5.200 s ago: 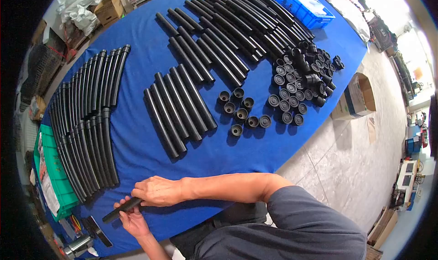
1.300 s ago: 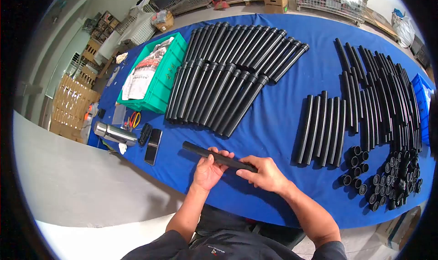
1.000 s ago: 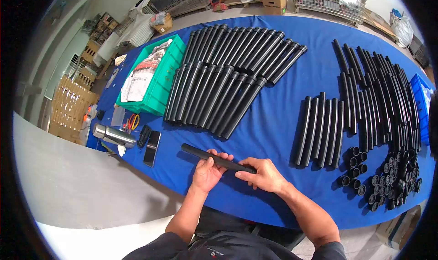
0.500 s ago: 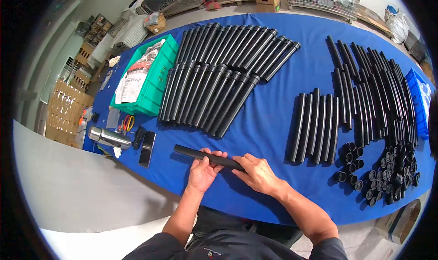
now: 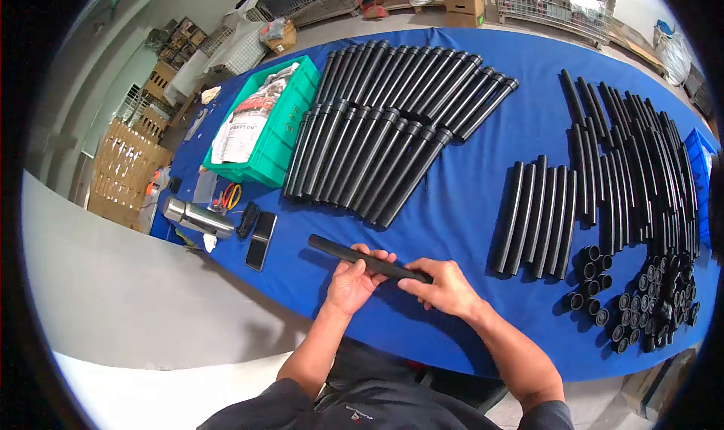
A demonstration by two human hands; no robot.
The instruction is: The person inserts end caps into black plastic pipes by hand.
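Observation:
A plain black tube (image 5: 330, 247) is held nearly level above the front of the blue table, its free end pointing left. My left hand (image 5: 354, 285) supports its middle from below, with the thumb on top and fingers curled round it. My right hand (image 5: 449, 288) is closed around the tube's right end, which the fingers cover. Whether a cap sits on that end is hidden. Beyond my hands lie two rows of black tubes with wider collars at their far ends (image 5: 411, 175).
Plain tubes (image 5: 535, 217) and small round black caps (image 5: 637, 305) lie on the right. A green crate (image 5: 290, 139) with newspaper stands at the back left. Nearby are a steel flask (image 5: 197, 217), a phone (image 5: 261, 241) and scissors (image 5: 232, 196). A blue bin (image 5: 703, 166) stands far right.
The whole view has shifted, so the table and its contents appear further right. Both hands still hold the same tube; the right hand's grip at its end has turned slightly.

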